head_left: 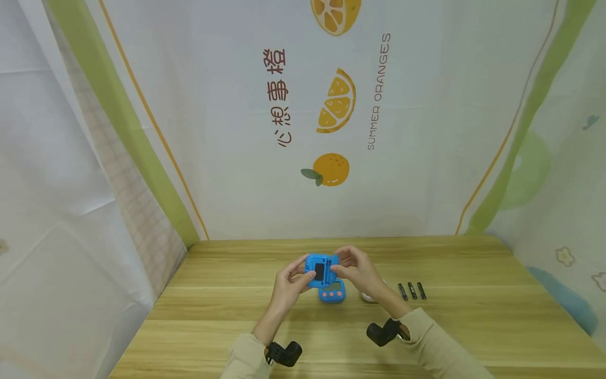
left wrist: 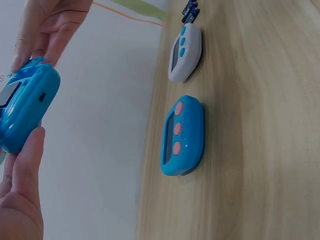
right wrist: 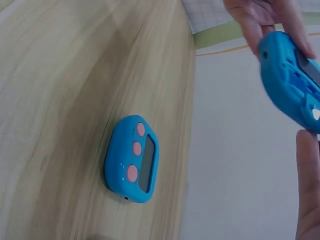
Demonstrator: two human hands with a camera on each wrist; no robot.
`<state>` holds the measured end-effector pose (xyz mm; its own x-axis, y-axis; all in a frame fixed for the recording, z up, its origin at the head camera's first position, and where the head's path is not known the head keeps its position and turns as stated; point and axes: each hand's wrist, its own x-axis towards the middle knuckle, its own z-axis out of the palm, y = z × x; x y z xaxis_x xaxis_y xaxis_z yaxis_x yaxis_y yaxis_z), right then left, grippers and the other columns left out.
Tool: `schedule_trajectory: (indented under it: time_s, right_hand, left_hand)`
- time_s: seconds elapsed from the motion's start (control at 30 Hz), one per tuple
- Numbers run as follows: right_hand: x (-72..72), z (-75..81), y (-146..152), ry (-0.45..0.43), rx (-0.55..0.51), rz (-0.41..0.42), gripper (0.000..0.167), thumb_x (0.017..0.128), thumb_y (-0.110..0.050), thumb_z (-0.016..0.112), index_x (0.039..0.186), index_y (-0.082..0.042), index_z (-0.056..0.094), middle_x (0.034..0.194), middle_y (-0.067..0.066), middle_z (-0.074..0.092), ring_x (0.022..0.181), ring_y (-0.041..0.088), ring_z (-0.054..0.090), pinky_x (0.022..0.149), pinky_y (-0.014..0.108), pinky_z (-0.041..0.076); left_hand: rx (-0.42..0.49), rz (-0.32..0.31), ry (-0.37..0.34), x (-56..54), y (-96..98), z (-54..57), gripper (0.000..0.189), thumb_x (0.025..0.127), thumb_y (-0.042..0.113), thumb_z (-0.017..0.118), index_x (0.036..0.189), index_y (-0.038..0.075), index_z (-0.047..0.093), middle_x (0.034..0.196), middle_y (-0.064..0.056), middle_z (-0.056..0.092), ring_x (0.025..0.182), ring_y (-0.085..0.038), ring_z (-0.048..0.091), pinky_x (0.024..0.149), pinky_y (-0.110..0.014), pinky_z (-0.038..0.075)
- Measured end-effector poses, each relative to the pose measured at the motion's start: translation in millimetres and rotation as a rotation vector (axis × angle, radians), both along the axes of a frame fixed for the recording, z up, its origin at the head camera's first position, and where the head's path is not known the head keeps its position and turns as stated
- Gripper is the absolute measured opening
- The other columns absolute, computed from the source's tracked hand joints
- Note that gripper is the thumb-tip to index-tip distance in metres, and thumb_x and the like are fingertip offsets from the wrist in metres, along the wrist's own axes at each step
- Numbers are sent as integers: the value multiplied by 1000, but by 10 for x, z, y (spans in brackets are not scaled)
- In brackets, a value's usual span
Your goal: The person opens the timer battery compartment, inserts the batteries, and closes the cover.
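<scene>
While both hands support the work above the table (head_left: pixel 213 321), the blue device (head_left: pixel 316 267) is held with its recessed rear face toward the wearer. This attitude appears chosen to keep the black panel (head_left: pixel 320 273) and the slotted housing beside it in sight. Both wrist views show the device lifted well clear of the wood.

Left hand (head_left: pixel 290 280): gripping the blue device. The thumb presses on the rear face near the black panel, and the fingers support the left edge and the far side. This grip likely serves as the fixed clamp, steadying the body.

Right hand (head_left: pixel 360 271): pinching the blue flap (head_left: pixel 334 260) at the device's right edge, between thumb and fingers. The flap stands at an angle to the body; whether it is hinged or a separate part cannot be determined. Gripping the flap apart from the main body presumably lets it be controlled independently.

Beneath the held device in the head view, a blue timer (head_left: pixel 332 296) with pink buttons rests on the table, buttons and screen facing up. A white timer (left wrist: pixel 186 55) with blue buttons lies to its right, partly hidden by the right hand in the head view. Further right, three batteries (head_left: pixel 412 291) lie side by side and nearly parallel, spaced slightly apart; this arrangement probably keeps each one easy to pick up and within reach of the right hand.
</scene>
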<state>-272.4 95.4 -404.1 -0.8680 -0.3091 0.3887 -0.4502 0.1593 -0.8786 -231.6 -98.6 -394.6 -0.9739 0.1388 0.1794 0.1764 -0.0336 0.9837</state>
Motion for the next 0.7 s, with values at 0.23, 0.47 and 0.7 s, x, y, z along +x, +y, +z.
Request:
schedule_trajectory:
  time_s: [0.23, 0.47, 0.7]
  right_hand:
    - [30, 149, 87, -78, -97, -19, 30, 80, 5, 60, 107, 11, 47, 82, 20, 59, 67, 26, 61, 60, 28, 54]
    - [-44, -57, 235, -131, -21, 43, 33, 81, 1, 61, 111, 9, 48, 81, 15, 57, 67, 17, 61, 59, 29, 54]
    - [13, -403, 283, -180, 99, 144, 34, 82, -5, 62, 110, 9, 49, 83, 12, 57, 68, 25, 60, 60, 40, 53]
  left_hand:
    - [-12, 4, -7, 25, -12, -55, 46, 85, 6, 59, 128, 1, 44, 91, -15, 55, 78, -21, 62, 73, -37, 52]
    - [-2, 17, -16, 25, -52, -43, 48, 85, 6, 59, 129, 1, 43, 91, -11, 55, 78, -15, 62, 75, -38, 51]
    - [1, 21, -12, 30, -60, -4, 47, 85, 4, 58, 129, 0, 43, 91, -13, 55, 77, -15, 62, 76, -40, 50]
